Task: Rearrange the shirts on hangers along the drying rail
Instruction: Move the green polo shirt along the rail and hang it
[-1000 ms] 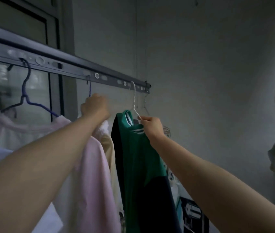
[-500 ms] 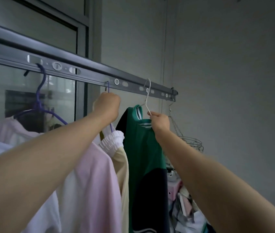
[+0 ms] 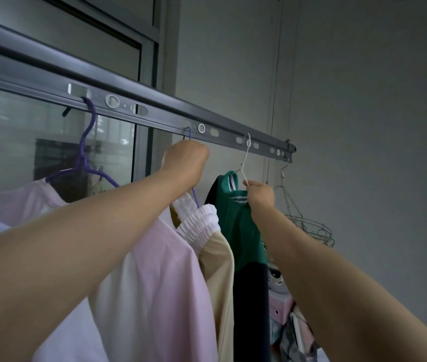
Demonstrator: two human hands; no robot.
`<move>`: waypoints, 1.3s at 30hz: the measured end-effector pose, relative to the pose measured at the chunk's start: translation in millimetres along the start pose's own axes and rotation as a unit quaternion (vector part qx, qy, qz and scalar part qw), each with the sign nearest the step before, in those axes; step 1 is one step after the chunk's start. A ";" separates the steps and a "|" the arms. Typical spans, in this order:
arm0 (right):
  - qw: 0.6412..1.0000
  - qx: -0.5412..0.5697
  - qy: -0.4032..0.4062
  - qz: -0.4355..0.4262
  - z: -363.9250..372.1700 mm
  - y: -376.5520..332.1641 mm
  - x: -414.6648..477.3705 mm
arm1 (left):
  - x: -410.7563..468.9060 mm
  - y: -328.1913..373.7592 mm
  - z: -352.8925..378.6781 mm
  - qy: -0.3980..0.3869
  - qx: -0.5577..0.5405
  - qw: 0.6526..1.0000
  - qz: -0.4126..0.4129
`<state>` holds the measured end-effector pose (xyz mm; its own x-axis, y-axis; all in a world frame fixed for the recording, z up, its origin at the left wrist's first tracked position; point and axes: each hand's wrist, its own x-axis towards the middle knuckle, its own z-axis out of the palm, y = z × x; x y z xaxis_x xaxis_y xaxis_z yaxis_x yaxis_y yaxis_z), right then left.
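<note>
A grey drying rail (image 3: 165,114) with holes runs from upper left down to the right. My left hand (image 3: 187,160) grips the neck of a purple hanger whose hook sits in the rail; a beige shirt with a white ruffled collar (image 3: 202,226) hangs from it. My right hand (image 3: 260,193) pinches the neck of a white wire hanger (image 3: 245,159) hooked on the rail, carrying a green and navy shirt (image 3: 243,244). Further left, a pink shirt (image 3: 155,283) hangs on another purple hanger (image 3: 84,158).
A round wire clip hanger (image 3: 309,226) hangs from the rail's right end. A window (image 3: 24,152) lies behind the rail on the left, a grey wall on the right. A heap of mixed clothes and a pink box (image 3: 281,309) lies below at the lower right.
The view has drawn closer to the rail. Both hands keep their hold on the same hangers, and the hooks stay on the rail.
</note>
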<state>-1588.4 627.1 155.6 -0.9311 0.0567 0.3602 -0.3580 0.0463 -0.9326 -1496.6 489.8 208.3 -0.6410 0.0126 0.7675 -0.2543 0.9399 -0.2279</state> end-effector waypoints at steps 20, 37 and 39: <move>0.991 -0.119 -0.044 -0.047 36.8 26.7 18.1 | 2.2 -9.0 16.4 0.004 -0.014 1.000 0.016; 0.954 -0.264 0.002 -0.141 -9.8 11.0 -99.1 | -52.5 -13.2 -6.1 -0.029 -0.233 0.972 -0.002; 0.966 -0.225 0.027 -0.125 -11.7 9.2 -122.7 | -69.8 -14.8 -19.1 -0.020 -0.284 0.959 0.016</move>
<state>-1476.6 632.2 103.1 -0.8100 0.0387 0.5851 -0.4936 0.4937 -0.7159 -1434.2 481.6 169.5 -0.6715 0.0418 0.7398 0.1934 0.9737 0.1206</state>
